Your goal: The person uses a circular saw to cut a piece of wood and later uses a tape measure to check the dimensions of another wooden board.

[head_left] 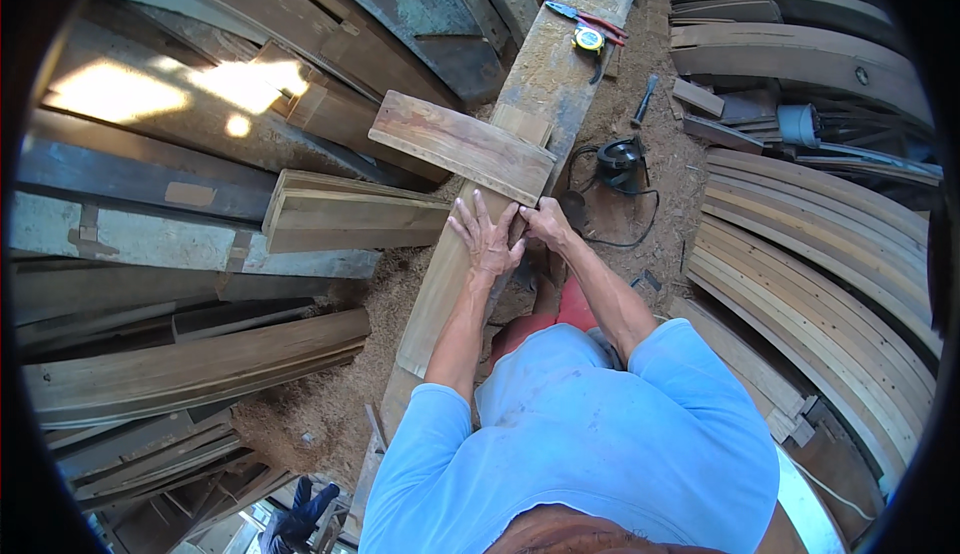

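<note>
My left hand [485, 237] lies with its fingers spread on a long pale board [437, 304], which runs lengthwise along a narrow bench [545, 89]. Across that board rests a shorter reddish-brown plank [460, 146], and my left fingertips are just below its near edge. My right hand [548, 224] is closed in a pinch by the plank's near right corner, at the long board's right edge. What its fingers hold, if anything, is too small to make out. The two thumbs are close together.
Blue-handled and red-handled pliers [585, 19] and a yellow tape measure [588, 40] lie on the bench's far end. A corded black power tool [620, 166] and a hammer-like tool [645, 101] lie on the sawdust at right. Stacked planks [800, 294] line both sides.
</note>
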The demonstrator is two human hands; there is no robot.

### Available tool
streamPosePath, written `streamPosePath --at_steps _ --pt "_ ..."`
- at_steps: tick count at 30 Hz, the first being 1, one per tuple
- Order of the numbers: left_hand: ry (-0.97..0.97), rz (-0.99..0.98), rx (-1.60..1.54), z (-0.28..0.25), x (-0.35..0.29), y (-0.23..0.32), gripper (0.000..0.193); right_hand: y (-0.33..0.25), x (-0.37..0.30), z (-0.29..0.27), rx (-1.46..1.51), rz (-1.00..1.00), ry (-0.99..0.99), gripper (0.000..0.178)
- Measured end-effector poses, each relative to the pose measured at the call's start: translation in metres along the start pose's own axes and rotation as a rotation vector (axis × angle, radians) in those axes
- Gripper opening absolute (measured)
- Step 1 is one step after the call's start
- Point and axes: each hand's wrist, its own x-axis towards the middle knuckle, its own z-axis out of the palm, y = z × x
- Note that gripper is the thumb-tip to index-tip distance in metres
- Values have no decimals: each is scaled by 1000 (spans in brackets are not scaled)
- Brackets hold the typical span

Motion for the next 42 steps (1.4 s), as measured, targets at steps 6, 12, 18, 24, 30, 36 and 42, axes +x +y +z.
streamPosePath --at_steps 6,12,18,24,30,36,42 --pt "48 -91 56 -18 -7 2 73 -15 -7 7 65 -58 -102 26" --pt "66 -112 -24 -9 -7 -3 70 -28 -1 -15 125 218 -289 25" --pt "43 -111 -39 -18 -11 7 75 -13 52 -69 302 99 -140 48" --pt "48 -141 -32 -8 -12 5 75 -42 45 -57 176 68 -192 40" --pt "-14 -158 -33 11 -5 0 80 -41 55 -67 203 153 -266 38" --pt "51 -369 -4 7 0 6 116 -41 67 -70 139 141 -260 37" --pt "50 -477 -63 -7 -9 17 116 -48 54 -66 167 188 -306 41"
